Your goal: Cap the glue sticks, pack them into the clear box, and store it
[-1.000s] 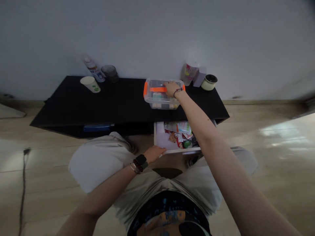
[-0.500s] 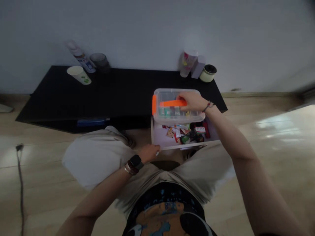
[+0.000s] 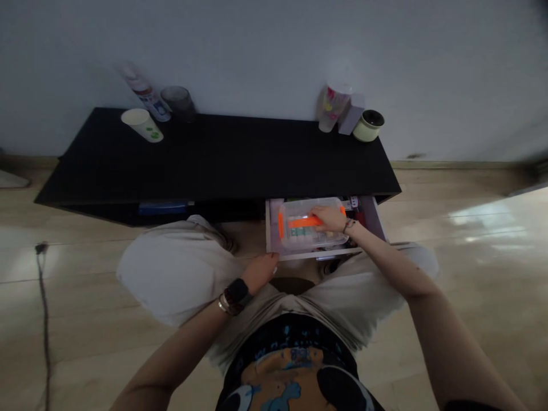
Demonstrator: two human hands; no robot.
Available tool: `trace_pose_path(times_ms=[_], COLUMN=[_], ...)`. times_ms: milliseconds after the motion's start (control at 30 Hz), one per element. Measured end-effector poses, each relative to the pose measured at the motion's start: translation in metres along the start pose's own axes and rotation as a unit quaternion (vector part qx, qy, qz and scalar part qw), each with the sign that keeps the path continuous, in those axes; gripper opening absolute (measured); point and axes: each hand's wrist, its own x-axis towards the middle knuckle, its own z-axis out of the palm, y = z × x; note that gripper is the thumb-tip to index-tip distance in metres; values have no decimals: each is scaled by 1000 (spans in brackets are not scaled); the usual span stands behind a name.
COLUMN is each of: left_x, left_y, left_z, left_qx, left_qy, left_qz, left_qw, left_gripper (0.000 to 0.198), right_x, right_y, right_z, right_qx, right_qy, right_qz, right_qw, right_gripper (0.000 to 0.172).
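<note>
Right hand [image 3: 329,217] curled narrow over the orange handle [image 3: 305,221] of a clear plastic box [image 3: 295,241], the box sitting inside the open white drawer [image 3: 314,255], over packets [image 3: 353,203] that show at the drawer's back. Left hand [image 3: 261,270] holds nothing visible, fingertips just at the drawer's front left corner. Box is in, drawer not yet shut; behind the drawer, black cabinet top [image 3: 214,154] carries a paper cup [image 3: 141,125].

Left hand [image 3: 261,272], right hand [image 3: 329,218] reaching forward
</note>
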Motion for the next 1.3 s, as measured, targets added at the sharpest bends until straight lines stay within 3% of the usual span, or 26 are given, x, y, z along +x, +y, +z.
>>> trace_pose_path(times_ms=[267, 433, 567, 1000, 1100, 1200, 1300], left_x=[-2, -1, 0, 17, 21, 26, 33], left_y=[3, 4, 3, -3, -6, -13, -20], left_z=[0, -3, -4, -5, -8, -12, -14], left_qx=[-11, -7, -7, 18, 32, 62, 87], left_qy=[0, -17, -27, -23, 44, 136, 169], left_qz=[-14, -17, -13, 18, 56, 86, 84], left_qw=[1000, 1000, 1000, 999, 997, 985, 978], left_gripper=[22, 23, 26, 28, 43, 70, 87], right_x=[26, 34, 37, 32, 28, 20, 8], right_y=[19, 31, 37, 31, 23, 7, -8], right_z=[60, 90, 100, 96, 87, 70, 51], right_qx=[-89, -152, -162, -185, -189, -188, -202], right_qy=[-70, -96, -96, -48, -26, 6, 44], right_qz=[-138, -138, -136, -177, -184, -217, -284], right_qw=[984, 974, 973, 965, 964, 958, 936], right_gripper=[36, 37, 38, 33, 33, 52, 79])
